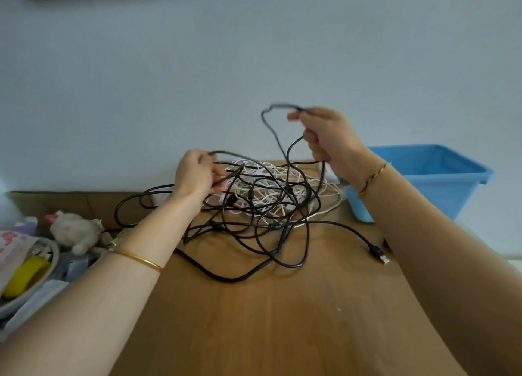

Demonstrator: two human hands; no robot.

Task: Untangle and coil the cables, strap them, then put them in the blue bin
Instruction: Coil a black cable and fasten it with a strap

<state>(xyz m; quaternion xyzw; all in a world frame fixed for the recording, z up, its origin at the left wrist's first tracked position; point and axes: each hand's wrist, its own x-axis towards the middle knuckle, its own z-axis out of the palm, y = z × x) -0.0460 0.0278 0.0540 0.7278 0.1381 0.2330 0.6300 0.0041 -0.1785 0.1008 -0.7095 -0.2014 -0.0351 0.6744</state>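
Left hand (195, 175) and right hand (327, 138) both grasp strands of tangled black cable (272, 226); blue plastic bin (409, 200) at right edge of wooden table (268, 319).

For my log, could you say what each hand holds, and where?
Both hold thin black cable: left hand a strand over the tangle, right hand a raised loop.

Both forearms stretched fwd, bare. L hand (195, 175) low, fingers curled; R hand (327, 135) raised higher, wrist bent. Each grips black cable (282, 106).
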